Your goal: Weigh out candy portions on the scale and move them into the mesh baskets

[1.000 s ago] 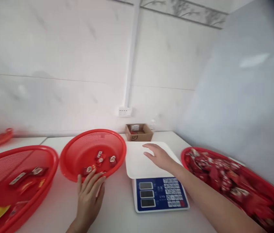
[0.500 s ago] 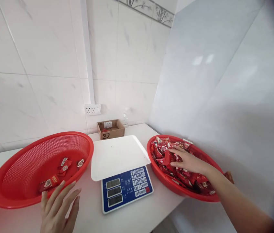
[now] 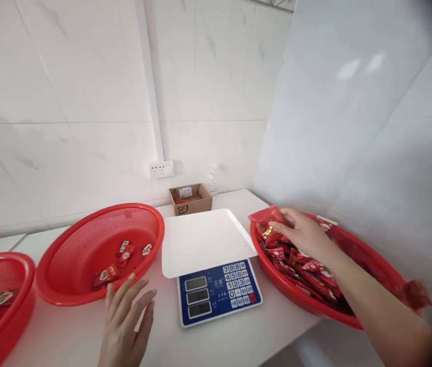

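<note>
- The left hand (image 3: 126,321) is nearest to the camera. It lies palm down on the white table top (image 3: 66,331), with the fingers spread wide open, and it holds nothing.
- Just to the right of this hand stands a white electronic scale with a blue key panel (image 3: 219,293). Its flat white weighing tray (image 3: 204,239) lies between the two hands.
- In front of the left fingertips, very near, is the rim of a round red plastic mesh basket (image 3: 70,250). A few small red wrapped sweets (image 3: 124,252) lie on its bottom.
- Further to the left of the left hand is a second red basket (image 3: 13,257), cut off by the picture edge.
- The right hand (image 3: 307,235) is closed around a bunch of small red packets (image 3: 265,220). It holds them above the left rim of a wide red plastic basket (image 3: 288,291), just beside the tray.
- Under this hand and forearm, the wide basket is full of similar red packets.
- Beyond the tray, against the wall, stands a small open brown cardboard box (image 3: 190,200).
- Above the box, a white wall socket (image 3: 161,168) is fixed to the tiles.
</note>
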Available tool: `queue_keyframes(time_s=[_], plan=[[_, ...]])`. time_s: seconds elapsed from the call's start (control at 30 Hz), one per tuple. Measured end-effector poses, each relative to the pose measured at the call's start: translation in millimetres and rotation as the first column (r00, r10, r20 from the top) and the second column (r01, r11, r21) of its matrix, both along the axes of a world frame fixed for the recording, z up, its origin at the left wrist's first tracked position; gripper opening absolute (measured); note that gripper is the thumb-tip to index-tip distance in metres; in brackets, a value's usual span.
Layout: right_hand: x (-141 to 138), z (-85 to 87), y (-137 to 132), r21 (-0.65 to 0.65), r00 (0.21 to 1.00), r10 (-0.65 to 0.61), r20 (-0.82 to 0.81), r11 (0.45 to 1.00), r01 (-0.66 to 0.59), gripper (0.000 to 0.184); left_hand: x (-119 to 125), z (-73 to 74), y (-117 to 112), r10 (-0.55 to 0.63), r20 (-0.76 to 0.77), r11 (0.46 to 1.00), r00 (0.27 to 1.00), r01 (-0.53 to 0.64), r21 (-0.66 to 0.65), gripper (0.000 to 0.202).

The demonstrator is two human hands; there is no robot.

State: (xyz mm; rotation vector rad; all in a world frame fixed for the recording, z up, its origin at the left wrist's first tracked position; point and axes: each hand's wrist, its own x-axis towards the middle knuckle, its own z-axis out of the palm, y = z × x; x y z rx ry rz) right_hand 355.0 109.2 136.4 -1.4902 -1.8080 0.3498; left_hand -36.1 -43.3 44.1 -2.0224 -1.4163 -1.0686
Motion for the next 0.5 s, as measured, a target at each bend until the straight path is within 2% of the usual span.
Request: queue_keyframes(time_s=[0.1,0.17,0.27,0.37,0.43,0.5], plan=[[-61.6,-12.5,14.4,-0.109,0.953,0.231,-0.195,0.961,-0.255,0.028,2.9,-2.0,-5.8,0.012,-0.002,0.999,1.000,-0.012,-0.030,0.024],[-101.0,-24.1,23.1,-0.194,0.933,0.287,-0.220,0.924,-0.330,0.034,4.3,-4.7,-9.8,0.029,-0.010,0.998,1.000,-0.030,-0.053,0.025],[-144.5,-37.7,27.3,-0.261,0.928,0.326,-0.182,0.894,-0.365,0.053,1.5,-10.1,-13.4,0.068,-0.068,0.993,0.995,-0.074,-0.088,0.026],[-166.8,-46.4,18.5,-0.219,0.894,0.447,-0.037,0.869,-0.444,0.057,-9.4,-15.0,-11.2,0.161,-0.153,0.978,0.975,-0.179,-0.111,0.029],[-173.7,-51.5,8.8,-0.251,0.825,0.561,0.069,0.810,-0.530,0.053,-20.4,-17.5,-6.3,0.219,-0.213,0.959,0.952,-0.251,-0.132,0.029],[-177.3,-55.3,-1.0,-0.326,0.775,0.621,0.113,0.760,-0.562,0.056,-32.8,-19.1,0.3,0.256,-0.252,0.941,0.933,-0.300,-0.155,0.030]])
